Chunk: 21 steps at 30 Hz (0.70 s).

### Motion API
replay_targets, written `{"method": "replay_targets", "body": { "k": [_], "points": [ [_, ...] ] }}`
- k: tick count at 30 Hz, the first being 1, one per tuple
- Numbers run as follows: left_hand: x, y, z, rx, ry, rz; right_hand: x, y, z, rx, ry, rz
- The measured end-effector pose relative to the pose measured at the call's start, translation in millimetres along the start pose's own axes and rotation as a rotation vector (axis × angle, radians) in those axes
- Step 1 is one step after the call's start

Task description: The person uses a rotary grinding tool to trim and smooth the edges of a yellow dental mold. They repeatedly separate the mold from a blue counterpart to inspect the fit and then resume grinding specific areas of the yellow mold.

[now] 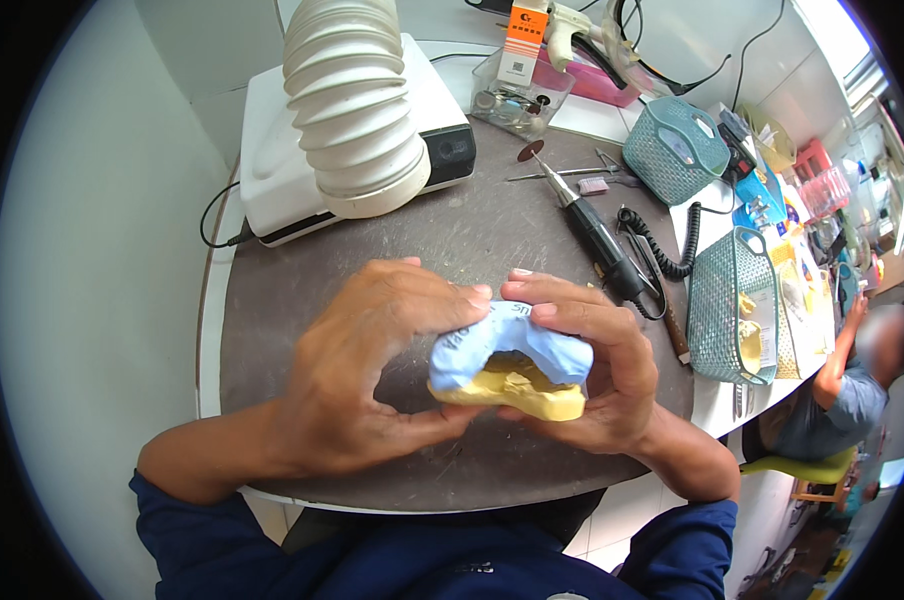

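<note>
Two half-curled hands hold a blue-and-yellow dental cast [512, 330] over the near half of a brown worktop [452, 230].
Beyond them, a ribbed white hose [357, 110] hangs in front of a white machine [267, 140] at far left; a rotary handpiece [604, 250] lies at right, beside a coiled cord [688, 245] and two teal baskets [717, 310]. Bare surface runs left of the left hand [342, 370] and up toward the hose; the curved front edge passes under the forearms, while the handpiece narrows the room past the right hand [617, 380]. Fingertips press the blue top, thumbs the yellow base; the arch opens toward the person, its long axis side to side, dipping slightly rightward.
</note>
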<state>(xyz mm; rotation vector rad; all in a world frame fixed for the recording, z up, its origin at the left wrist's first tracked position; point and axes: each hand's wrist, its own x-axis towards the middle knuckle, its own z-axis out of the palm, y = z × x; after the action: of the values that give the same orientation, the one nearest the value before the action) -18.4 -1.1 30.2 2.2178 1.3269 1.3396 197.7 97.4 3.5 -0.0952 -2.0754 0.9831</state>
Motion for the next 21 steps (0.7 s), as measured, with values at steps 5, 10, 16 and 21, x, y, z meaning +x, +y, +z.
{"method": "replay_targets", "body": {
  "k": [5,10,16,21],
  "points": [
    [-11,-10,18,-0.536,-0.050,-0.290,3,-11,0,-0.197,0.048,0.049],
    [-11,-9,27,-0.888,-0.098,-0.532,7,-15,-3,-0.270,0.038,0.045],
    [-8,-4,38,-0.814,0.034,-0.558,4,-22,-8,-0.280,0.059,0.159],
    [-18,1,36,-0.627,0.069,-0.334,6,-25,-9,-0.348,0.072,0.129]
  ]
}}
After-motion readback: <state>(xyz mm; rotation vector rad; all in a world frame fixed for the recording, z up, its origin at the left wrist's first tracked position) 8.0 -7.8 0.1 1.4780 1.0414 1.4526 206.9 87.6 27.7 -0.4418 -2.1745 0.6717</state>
